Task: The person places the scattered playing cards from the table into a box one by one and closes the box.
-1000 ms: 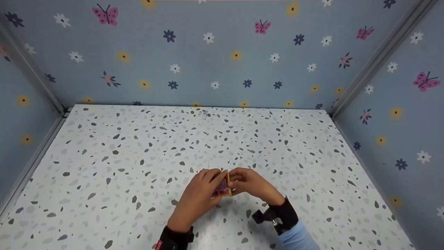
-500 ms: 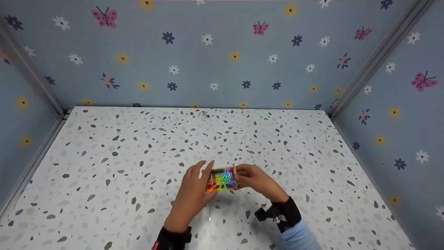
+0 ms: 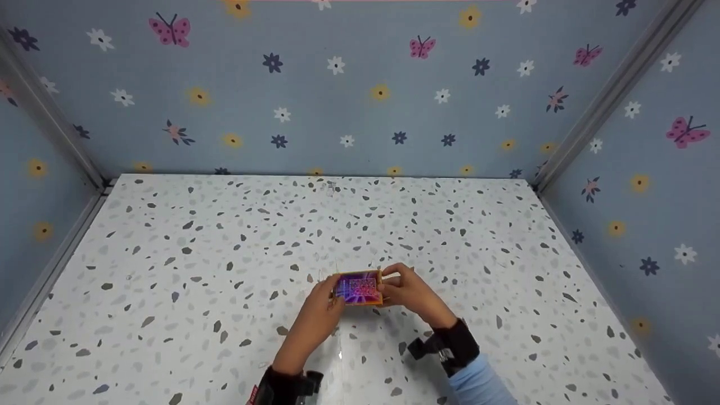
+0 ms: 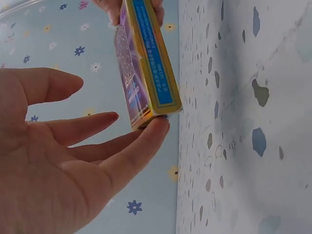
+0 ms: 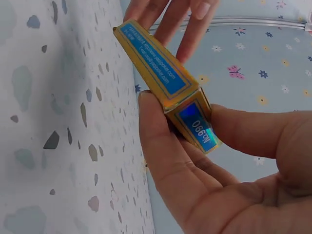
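Note:
A small playing-card box [image 3: 361,288], yellow-edged with a shiny purple face, is held up over the table in the head view. My right hand [image 3: 413,292] pinches its right end; in the right wrist view, the thumb [image 5: 248,134] lies on one face and the fingers on the other. "No.990" shows on the box's blue end panel [image 5: 197,126]. My left hand [image 3: 318,309] is at the box's left end. In the left wrist view its fingers [image 4: 131,163] are extended, a fingertip touching the box's lower corner, while the thumb [image 4: 56,87] stands apart from it.
The white speckled tabletop [image 3: 225,236] spreads beneath both hands. Blue panels with flowers and butterflies [image 3: 360,84] rise at the back and on both sides, joined by grey metal corner posts [image 3: 613,101]. Black camera straps [image 3: 458,346] circle both wrists.
My left hand has slid left off the box's face, uncovering it, and its fingers have shifted to the left end. The face flashed rainbow colours midway and now looks purple. My right hand keeps its pinch.

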The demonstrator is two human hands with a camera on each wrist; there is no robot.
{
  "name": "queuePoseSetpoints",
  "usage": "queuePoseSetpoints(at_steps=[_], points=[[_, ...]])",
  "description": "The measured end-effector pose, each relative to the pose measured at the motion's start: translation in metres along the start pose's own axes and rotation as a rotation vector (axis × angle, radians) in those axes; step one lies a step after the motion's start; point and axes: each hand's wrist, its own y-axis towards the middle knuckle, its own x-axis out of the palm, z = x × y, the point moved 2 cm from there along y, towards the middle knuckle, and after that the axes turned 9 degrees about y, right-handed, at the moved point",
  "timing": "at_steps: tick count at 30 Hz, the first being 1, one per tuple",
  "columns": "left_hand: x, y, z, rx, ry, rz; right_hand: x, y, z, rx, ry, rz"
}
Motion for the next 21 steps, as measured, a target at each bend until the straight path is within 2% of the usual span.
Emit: queuePoseSetpoints(at_steps=[3,6,13,17,21], points=[[0.002,0.000,-0.001,-0.005,-0.020,-0.034,0.002,0.001,0.002,0.014,-0.079,0.053],[0.004,0.000,-0.001,-0.014,-0.027,-0.061,0.004,0.002,0.003,0.001,-0.143,0.059],[0.008,0.000,-0.001,0.032,-0.044,-0.085,0.010,0.006,0.002,-0.090,-0.362,-0.032],[0.010,0.000,-0.002,0.043,-0.053,-0.108,0.013,0.007,0.005,-0.056,-0.385,-0.039],[0.011,0.002,-0.002,0.059,-0.063,-0.127,0.014,0.006,0.009,0.037,-0.309,-0.008]])
